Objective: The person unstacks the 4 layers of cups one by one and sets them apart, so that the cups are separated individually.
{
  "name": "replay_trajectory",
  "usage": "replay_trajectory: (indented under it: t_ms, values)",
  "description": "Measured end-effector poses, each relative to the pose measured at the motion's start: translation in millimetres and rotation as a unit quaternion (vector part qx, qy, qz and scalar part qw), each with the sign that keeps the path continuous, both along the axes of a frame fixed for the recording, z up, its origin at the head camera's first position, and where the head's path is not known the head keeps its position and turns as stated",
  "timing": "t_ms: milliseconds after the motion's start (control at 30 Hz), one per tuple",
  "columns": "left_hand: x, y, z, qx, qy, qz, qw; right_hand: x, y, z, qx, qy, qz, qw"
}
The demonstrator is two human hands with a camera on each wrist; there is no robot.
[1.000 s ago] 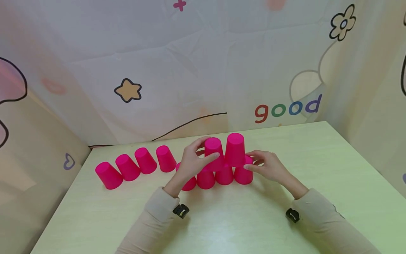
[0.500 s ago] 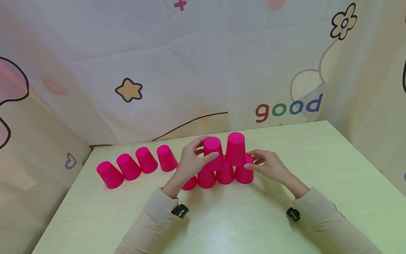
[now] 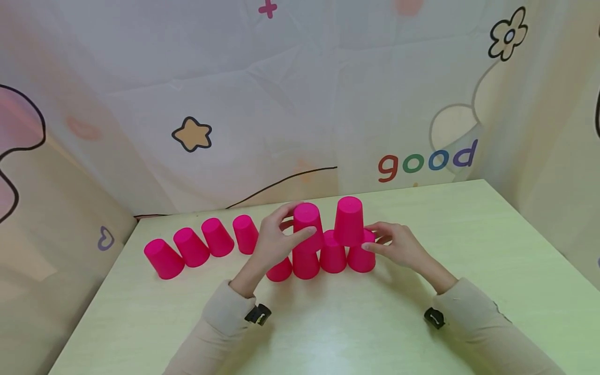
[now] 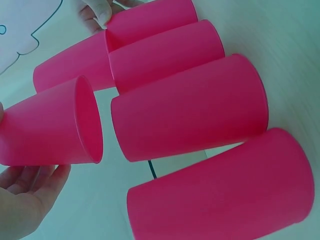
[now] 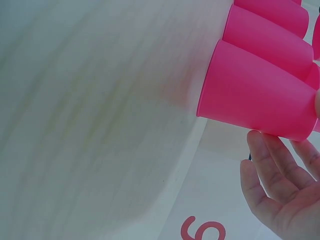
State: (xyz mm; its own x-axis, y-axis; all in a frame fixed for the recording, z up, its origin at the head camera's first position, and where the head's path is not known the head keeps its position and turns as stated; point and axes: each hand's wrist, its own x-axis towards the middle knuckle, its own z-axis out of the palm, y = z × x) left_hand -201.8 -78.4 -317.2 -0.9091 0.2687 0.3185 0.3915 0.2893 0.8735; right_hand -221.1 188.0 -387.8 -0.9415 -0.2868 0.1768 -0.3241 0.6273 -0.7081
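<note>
My left hand (image 3: 275, 240) holds a pink cup (image 3: 305, 217) upside down between thumb and fingers, above a row of upturned pink cups. In the left wrist view the held cup (image 4: 42, 130) hangs apart from the row, its hollow rim showing. Another upturned cup (image 3: 349, 223) stands on the two rightmost cups of that row. Around the row's right-end cup (image 3: 361, 262), near its top, my right hand (image 3: 398, 245) has its thumb and fingers on opposite sides. The right wrist view shows several fingers (image 5: 260, 150) touching this cup's side. My left hand partly hides the row's left-end cup (image 3: 279, 271).
Several more upturned pink cups (image 3: 191, 247) stand in a slanting line at the left of the pale table (image 3: 328, 328). A printed cloth (image 3: 281, 114) hangs behind the table and along its sides. Each sleeve cuff has a black clip-like object (image 3: 258, 314) near it.
Over the last half second my left hand has shifted left with the held cup, uncovering more of the row's third cup. My right hand stays where it was.
</note>
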Motion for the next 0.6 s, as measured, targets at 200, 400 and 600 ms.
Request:
replay_trajectory:
  t_ms: [200,400,600]
  values:
    - [-2.7,-8.7,-4.5,-0.002,0.006,0.005,1.0000,0.1,-0.1,-1.0,-0.001,0.000,-0.002,1.0000]
    - [-10.3,-22.0,-15.9,0.003,0.020,0.006,0.9998,0.3,0.2,-1.3,-0.003,-0.002,-0.001,1.0000]
    - [-7.6,-35.2,-14.8,0.002,0.038,0.015,0.9992,-0.7,0.9,-1.6,-0.003,-0.006,-0.001,1.0000]
